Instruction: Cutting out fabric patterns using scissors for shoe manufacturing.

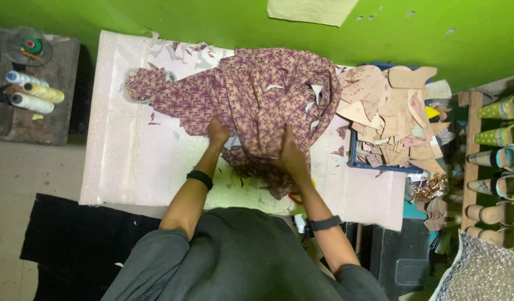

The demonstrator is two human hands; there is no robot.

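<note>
A bright green wall is seen behind the pale worktop; a black mat is laid on the tiled floor.

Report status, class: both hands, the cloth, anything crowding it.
Left hand and right hand both pressed on patterned cloth. Cloth bunched on pale table. Crate of paper patterns against its right edge; scraps scattered around.
</note>
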